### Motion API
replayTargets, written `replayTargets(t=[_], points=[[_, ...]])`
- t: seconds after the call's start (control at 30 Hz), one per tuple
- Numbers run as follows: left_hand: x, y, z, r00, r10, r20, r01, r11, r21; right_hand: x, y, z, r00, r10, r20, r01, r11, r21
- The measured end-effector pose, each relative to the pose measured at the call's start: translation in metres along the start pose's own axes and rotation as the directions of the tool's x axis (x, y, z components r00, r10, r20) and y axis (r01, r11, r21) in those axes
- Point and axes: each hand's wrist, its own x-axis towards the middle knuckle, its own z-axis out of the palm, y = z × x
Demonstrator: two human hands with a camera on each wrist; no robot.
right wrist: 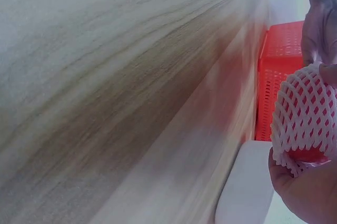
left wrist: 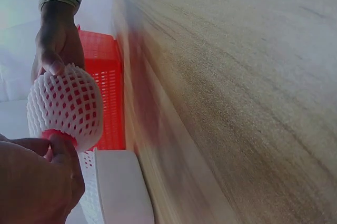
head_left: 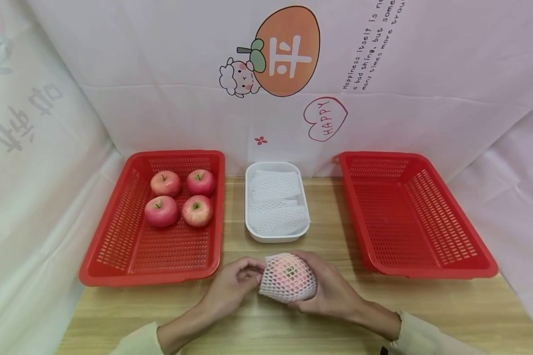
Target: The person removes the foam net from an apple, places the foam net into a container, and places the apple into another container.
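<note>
An apple wrapped in a white foam net is held just above the wooden table, its stem showing through the mesh. My right hand grips it from the right, thumb on the near side and fingers on the far side. At the left end, my left hand pinches the net's edge between thumb and curled fingers. Bare red skin of the apple shows at the net's opening in the right wrist view. In the left wrist view, the left fingers are at the opposite opening.
A red basket on the left holds several bare apples. White foam nets lie in a white tray at the middle back. Another red basket stands on the right. Printed white cloth hangs behind the table.
</note>
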Motion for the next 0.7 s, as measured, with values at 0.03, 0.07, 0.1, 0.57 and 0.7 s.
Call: replayTargets(t=[0.03,0.07,0.1,0.57,0.7], points=[[0.0,0.0,0.0,1.0,0.004,0.006,-0.004,1.0,0.0,0.0,-0.001,0.0,1.0,-0.006,0.0,0.006,1.0,0.002],[0.0,0.0,-0.001,1.0,0.01,0.016,-0.01,1.0,-0.004,0.0,-0.001,-0.001,1.0,-0.012,0.0,0.012,1.0,0.003],[0.0,0.0,-0.001,1.0,0.012,0.027,-0.012,1.0,-0.012,0.0,-0.002,-0.001,1.0,-0.019,-0.001,0.019,1.0,0.002],[0.002,0.0,0.01,0.99,0.025,0.139,-0.014,0.997,-0.077,-0.001,-0.01,0.001,0.997,-0.074,0.003,0.074,0.997,-0.003],[0.002,-0.001,0.014,0.99,0.047,0.133,-0.046,0.999,-0.009,0.001,-0.014,0.003,0.996,-0.092,0.0,0.092,0.996,-0.004]])
